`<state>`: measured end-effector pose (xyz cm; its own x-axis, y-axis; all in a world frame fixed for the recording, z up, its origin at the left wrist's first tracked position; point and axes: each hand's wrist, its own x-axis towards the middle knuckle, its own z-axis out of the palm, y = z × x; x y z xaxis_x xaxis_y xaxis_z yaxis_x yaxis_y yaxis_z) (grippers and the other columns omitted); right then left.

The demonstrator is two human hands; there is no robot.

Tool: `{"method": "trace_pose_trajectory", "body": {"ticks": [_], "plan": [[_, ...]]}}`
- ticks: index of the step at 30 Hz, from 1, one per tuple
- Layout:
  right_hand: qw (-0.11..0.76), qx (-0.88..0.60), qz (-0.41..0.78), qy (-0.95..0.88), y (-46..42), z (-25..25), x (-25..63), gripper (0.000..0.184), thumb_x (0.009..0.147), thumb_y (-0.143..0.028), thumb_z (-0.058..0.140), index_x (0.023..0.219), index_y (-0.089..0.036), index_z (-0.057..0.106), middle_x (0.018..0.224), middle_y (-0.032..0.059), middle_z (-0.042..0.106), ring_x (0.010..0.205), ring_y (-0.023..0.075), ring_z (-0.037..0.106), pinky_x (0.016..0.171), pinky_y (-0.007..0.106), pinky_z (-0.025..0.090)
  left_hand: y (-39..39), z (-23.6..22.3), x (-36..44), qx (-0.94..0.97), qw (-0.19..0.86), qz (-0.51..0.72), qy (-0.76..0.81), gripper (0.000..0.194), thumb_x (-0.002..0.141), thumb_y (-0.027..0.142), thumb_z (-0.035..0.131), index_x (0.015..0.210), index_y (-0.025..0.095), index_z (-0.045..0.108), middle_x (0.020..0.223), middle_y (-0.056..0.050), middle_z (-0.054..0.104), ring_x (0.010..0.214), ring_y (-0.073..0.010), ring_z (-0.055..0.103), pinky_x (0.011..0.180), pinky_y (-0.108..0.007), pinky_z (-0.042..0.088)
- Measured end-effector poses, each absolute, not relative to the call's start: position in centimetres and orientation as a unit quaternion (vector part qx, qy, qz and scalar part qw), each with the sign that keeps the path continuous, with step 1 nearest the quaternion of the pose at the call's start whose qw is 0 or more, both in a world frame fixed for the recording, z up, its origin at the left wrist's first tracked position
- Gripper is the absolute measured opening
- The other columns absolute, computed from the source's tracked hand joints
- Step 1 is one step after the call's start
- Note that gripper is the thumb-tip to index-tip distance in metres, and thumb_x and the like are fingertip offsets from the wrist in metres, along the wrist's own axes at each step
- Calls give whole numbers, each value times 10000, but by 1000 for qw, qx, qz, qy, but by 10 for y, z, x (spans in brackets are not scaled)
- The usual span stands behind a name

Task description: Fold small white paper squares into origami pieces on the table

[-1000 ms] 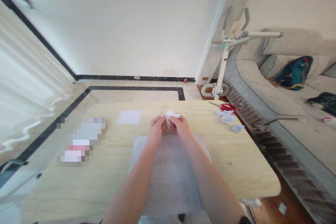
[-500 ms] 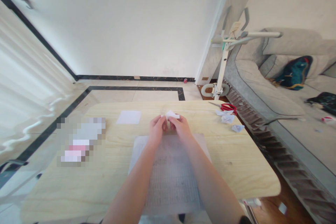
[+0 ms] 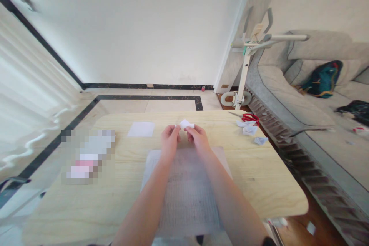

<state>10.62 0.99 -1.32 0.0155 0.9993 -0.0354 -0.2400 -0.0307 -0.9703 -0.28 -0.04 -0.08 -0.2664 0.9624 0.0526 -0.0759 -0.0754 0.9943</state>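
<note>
A small folded piece of white paper point(image 3: 185, 123) is held up between my two hands, over the far part of the wooden table point(image 3: 121, 200). My left hand point(image 3: 170, 138) pinches its left end, with thumb and fingers closed. On the other end, my right hand point(image 3: 197, 137) grips the paper in the same way. Fingers cover part of the folds. Below my forearms lies a greyish printed sheet point(image 3: 190, 192). A flat white sheet of paper point(image 3: 141, 129) rests left of my hands.
Red-handled scissors point(image 3: 250, 118) lie at the far right table corner, beside several folded white paper pieces point(image 3: 249, 130). A pixelated patch point(image 3: 92, 153) hides something on the left. Past the right edge stands a grey sofa point(image 3: 288, 84); a white exercise machine point(image 3: 243, 77) is behind the table.
My hands have drawn slightly apart, the left one moving a little to the left. The folded paper has shifted slightly left and up, still held by both.
</note>
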Motion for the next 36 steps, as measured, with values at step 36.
{"method": "trace_pose_trajectory", "body": {"ticks": [36], "plan": [[582,-446,505,-455,13,-15,110,283,752,-405,546,659,-163,660,464,-40,439,427,79,364,428,229,261,-1,-3,-3,417,444,599,520,336,813,421,485,604,163,543,441,42,419,414,-83,392,438,-216,309]]}}
